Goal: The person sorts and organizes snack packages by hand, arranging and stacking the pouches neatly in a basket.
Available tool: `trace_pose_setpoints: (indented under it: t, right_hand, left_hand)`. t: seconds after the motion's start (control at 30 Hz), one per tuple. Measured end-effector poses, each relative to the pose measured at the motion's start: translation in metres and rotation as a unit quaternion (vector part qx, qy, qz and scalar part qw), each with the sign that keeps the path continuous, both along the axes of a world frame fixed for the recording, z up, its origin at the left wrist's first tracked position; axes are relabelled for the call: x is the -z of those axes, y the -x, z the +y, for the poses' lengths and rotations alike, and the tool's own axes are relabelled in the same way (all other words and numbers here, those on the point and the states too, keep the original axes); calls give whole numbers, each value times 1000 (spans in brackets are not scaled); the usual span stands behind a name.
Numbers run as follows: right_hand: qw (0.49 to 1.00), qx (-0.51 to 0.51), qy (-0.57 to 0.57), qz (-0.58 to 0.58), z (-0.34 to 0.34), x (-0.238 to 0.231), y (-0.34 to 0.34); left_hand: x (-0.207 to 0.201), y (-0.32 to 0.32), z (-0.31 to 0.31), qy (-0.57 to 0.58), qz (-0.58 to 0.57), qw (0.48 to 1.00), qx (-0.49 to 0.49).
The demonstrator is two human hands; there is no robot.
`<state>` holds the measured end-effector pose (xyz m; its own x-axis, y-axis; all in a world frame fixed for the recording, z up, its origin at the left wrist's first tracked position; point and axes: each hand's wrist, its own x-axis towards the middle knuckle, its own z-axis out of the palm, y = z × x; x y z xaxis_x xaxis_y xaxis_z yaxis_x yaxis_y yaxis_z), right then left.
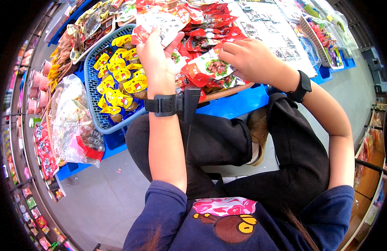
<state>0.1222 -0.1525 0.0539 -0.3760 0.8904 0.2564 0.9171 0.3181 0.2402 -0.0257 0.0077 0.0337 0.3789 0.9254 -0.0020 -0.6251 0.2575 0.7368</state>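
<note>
My left hand (153,56) holds a red-and-white snack packet (166,26), its back side facing up, with the thumb spread to one side. To the right, my right hand (254,60) has its curled fingers on another red-and-white packet (214,67) with a picture of a meat dish. This second packet lies tilted over a heap of similar red packets (210,31). Beside my left wrist stands a blue-grey plastic basket (89,88) full of small yellow-and-blue packets (118,99).
A clear plastic bag (72,121) of packets sits left of the basket. Several brown and yellow snack packs (91,25) fill the far left. At the far right is a white basket (317,44) of packets. Shelves (28,184) line the left, with my crossed legs (193,142) below.
</note>
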Motion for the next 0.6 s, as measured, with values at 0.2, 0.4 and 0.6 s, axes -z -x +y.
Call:
trace_pose_setpoints:
  t: [0.2, 0.4, 0.6]
  right_hand:
    - [991, 114, 57, -35, -2, -5, 15]
    - [983, 168, 69, -26, 2, -4, 0]
    - [979, 174, 105, 6, 10, -6, -13]
  left_hand:
    - [-2, 2, 1, 11, 16, 1000, 3]
    - [0, 1, 2, 7, 5, 1000, 12]
    - [0, 0, 0, 1, 15, 1000, 7]
